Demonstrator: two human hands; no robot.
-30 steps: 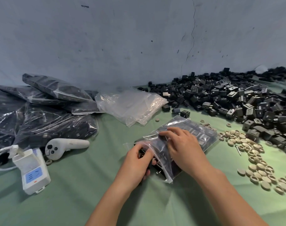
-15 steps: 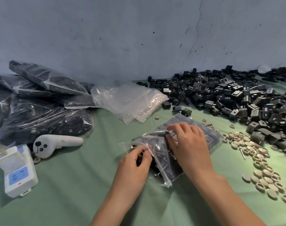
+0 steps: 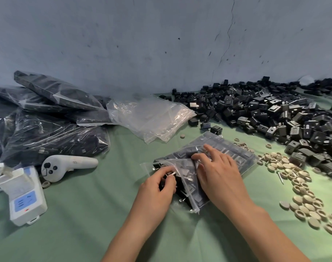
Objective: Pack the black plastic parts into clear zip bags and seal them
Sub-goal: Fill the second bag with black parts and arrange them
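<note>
A clear zip bag [image 3: 235, 150] filled with rows of black plastic parts lies on the green cloth in front of me, its open mouth toward the left. My left hand [image 3: 157, 188] has its fingers curled at the mouth and pinches a black part there. My right hand [image 3: 218, 173] lies on top of the bag with fingers spread, pressing it down, its thumb at the mouth flap. A big heap of loose black parts [image 3: 271, 114] covers the right rear of the cloth.
Empty clear bags [image 3: 152, 118] lie behind the work spot. Filled bags [image 3: 48, 125] are stacked at the left. A white controller [image 3: 66, 165] and a white device [image 3: 25, 195] sit at the left front. Beige round caps [image 3: 297, 178] are strewn at the right. A wall stands behind.
The view has shifted slightly. My right hand has spread flatter over the bag and my left hand has pushed further into the bag's mouth.
</note>
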